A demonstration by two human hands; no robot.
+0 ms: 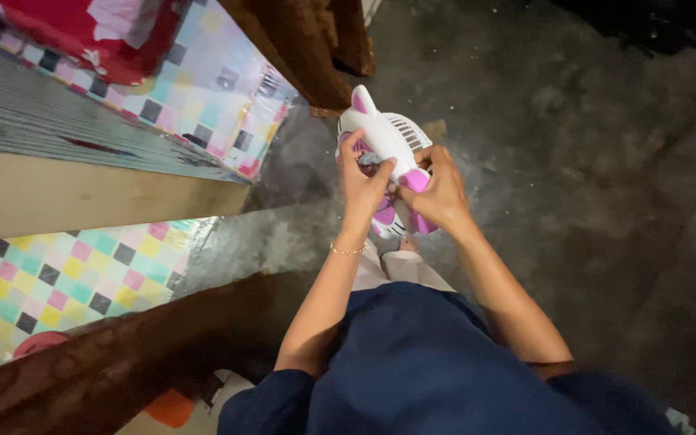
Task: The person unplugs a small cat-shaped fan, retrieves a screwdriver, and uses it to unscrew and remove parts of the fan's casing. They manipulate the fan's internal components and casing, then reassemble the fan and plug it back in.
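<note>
Between both hands, seen from the head camera, a small white-and-pink toy (388, 149) shaped like an animal with a pointed ear is held out over the grey concrete floor (606, 201). The left hand (362, 179) wraps its near left side, thumb and fingers curled against the pink underside. The right hand (438, 193) closes on the opposite side, its thumb and forefinger pinching a pink knob or tab at the toy's lower end. A slotted grille shows on the white shell just above the right-hand grip. Judging by this pose, the work on the pink part looks to be underway rather than finished: nothing has come off the toy. Left of the grip, well apart, lies checkered pastel cloth (203, 89) beside dark wooden furniture (308, 56).
</note>
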